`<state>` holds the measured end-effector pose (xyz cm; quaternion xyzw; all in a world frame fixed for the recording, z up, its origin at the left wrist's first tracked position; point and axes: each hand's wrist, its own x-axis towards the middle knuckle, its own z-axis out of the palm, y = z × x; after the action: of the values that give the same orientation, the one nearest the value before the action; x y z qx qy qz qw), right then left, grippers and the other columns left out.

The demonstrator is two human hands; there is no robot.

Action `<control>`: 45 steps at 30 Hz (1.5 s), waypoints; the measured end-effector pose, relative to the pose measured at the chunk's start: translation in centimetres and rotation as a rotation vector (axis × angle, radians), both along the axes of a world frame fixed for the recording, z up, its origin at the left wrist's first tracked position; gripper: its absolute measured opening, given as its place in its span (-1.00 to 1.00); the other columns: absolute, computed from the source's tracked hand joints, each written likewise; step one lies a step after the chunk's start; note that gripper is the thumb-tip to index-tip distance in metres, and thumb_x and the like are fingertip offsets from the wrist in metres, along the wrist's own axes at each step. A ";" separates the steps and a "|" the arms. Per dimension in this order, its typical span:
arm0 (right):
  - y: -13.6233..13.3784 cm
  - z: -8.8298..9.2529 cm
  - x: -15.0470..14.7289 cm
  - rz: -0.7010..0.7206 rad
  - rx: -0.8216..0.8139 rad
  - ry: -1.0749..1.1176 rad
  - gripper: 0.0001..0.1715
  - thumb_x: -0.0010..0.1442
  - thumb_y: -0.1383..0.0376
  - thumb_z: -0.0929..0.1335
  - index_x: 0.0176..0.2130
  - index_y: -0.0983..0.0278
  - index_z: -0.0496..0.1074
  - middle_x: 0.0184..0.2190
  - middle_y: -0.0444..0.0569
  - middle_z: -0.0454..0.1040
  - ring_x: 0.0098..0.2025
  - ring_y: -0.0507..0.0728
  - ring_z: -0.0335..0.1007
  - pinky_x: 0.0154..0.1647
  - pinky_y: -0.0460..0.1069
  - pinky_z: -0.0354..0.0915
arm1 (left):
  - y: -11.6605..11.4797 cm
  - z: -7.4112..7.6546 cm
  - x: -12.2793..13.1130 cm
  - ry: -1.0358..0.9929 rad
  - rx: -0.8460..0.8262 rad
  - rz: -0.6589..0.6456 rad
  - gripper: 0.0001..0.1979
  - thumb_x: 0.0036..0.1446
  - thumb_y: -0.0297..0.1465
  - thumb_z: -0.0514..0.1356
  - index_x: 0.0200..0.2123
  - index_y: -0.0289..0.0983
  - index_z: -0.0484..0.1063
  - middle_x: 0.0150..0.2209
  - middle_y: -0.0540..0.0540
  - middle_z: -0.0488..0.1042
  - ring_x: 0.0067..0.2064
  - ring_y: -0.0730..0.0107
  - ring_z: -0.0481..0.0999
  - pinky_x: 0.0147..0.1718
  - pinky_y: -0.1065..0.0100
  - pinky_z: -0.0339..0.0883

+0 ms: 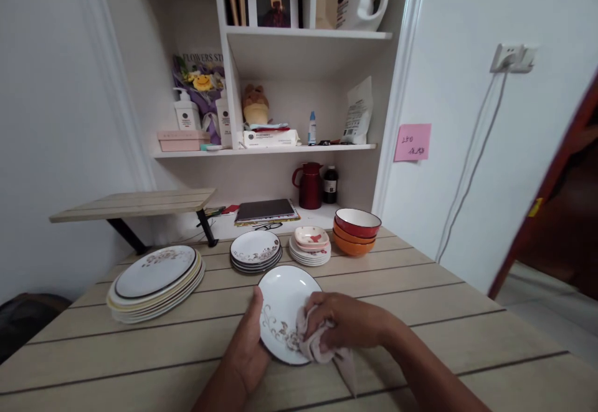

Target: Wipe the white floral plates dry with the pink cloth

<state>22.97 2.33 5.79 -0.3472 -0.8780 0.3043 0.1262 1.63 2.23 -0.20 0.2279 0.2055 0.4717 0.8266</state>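
A white plate (286, 293) with a dark rim and brown floral pattern is tilted above the wooden table (397, 287). My left hand (250, 340) grips it by its left edge, thumb on the rim and the other fingers hidden beneath. Bunched in my right hand (343, 321) is a pale pinkish cloth (320, 343), pressed on the plate's lower right part, with one corner hanging past the rim. Behind the plate are a stack of similar small plates (255, 248) and a stack of saucers with small dishes (311, 237) on top.
Large plates (156, 272) are stacked at the left, below a raised wooden stand (135, 203). Red and orange bowls (355, 231) stand at the back right. Behind them are a red jug (310, 186), a dark bottle (330, 184) and a flat dark device (265, 210).
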 end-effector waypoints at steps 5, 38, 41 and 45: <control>1.1 -0.7 -0.5 -0.513 0.176 -0.105 -0.57 0.02 0.31 0.37 -0.07 0.07 0.48 -0.05 -0.03 0.36 -0.14 0.14 0.39 -0.11 0.02 0.25 | -0.1 0.1 -0.2 0.047 -0.002 0.104 -0.38 0.16 -0.20 0.13 0.24 -0.27 0.12 0.08 -0.32 0.43 0.07 0.05 0.44 0.14 0.01 0.14; 1.1 -2.0 -4.9 -0.584 0.441 0.011 -0.52 0.14 0.31 0.28 0.08 0.22 0.38 0.16 0.09 0.25 0.15 0.24 0.17 0.13 0.08 0.13 | -0.8 1.6 0.8 0.149 -0.038 0.151 -0.41 0.16 -0.23 0.14 0.22 -0.29 0.16 0.06 -0.27 0.45 0.11 0.10 0.41 0.16 0.08 0.14; 0.4 -2.4 -6.7 -0.363 0.441 0.002 -0.16 0.03 0.12 0.39 0.25 0.23 0.16 0.32 0.11 -0.01 0.31 0.39 -0.17 0.27 0.25 -0.13 | -0.7 1.5 0.9 0.127 0.000 0.172 -0.46 0.18 -0.17 0.09 0.18 -0.28 0.24 0.04 -0.25 0.47 0.10 0.13 0.42 0.17 0.11 0.13; -0.5 -2.0 -6.6 -0.090 0.370 0.045 -0.17 0.04 0.07 0.39 0.25 0.15 0.15 0.32 0.04 0.01 0.32 0.37 -0.19 0.27 0.28 -0.17 | -0.6 1.6 0.8 0.067 0.006 0.125 -0.41 0.17 -0.05 0.03 0.11 -0.36 0.33 -0.01 -0.29 0.50 0.09 0.10 0.42 0.16 0.12 0.14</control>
<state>16.36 1.82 3.84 -0.3498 -0.8996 0.1394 0.2211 2.43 1.61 1.37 0.2325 0.2455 0.5153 0.7875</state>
